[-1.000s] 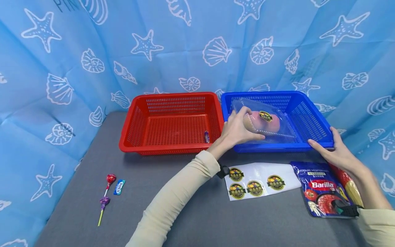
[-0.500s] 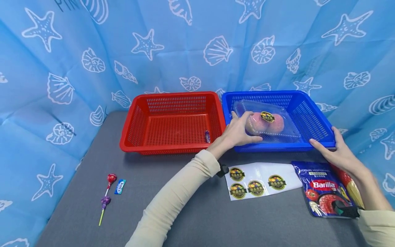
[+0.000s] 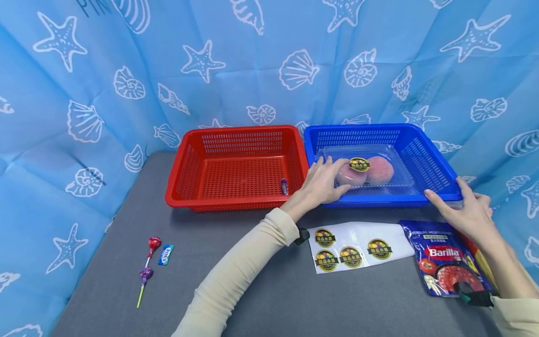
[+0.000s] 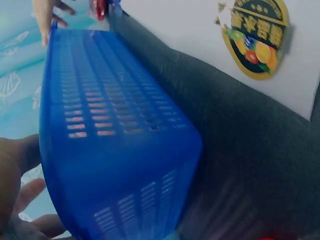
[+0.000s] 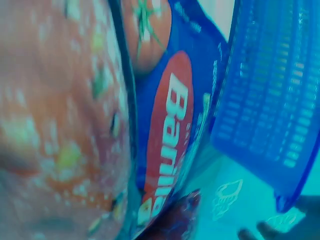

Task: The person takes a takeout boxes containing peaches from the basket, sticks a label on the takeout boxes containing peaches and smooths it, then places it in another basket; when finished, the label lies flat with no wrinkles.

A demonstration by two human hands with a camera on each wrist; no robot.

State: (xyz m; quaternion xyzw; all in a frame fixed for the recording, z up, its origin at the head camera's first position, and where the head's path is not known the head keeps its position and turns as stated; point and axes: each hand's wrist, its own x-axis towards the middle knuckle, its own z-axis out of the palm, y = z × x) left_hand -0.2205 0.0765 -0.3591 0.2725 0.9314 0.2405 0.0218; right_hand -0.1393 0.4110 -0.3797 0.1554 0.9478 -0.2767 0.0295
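A clear plastic fruit box, holding two pink round fruits and bearing a round label, lies inside the blue basket. My left hand is at the box's left end, over the basket's front left corner, with thumb and fingers spread. In the left wrist view, fingers show beyond the basket rim. At the basket's front right corner is my right hand, its thumb on the rim and its other fingers extended outside. Below that wrist lies a blue Barilla pouch.
A red basket stands left of the blue one, with a small purple wrapped candy inside. On the table are a label sheet, a red lollipop, a purple lollipop and a small blue packet.
The fruit box has gone from tilted to lying flatter in the blue basket, and my left hand has lowered with it. My right hand's fingers have spread outward at the basket corner.
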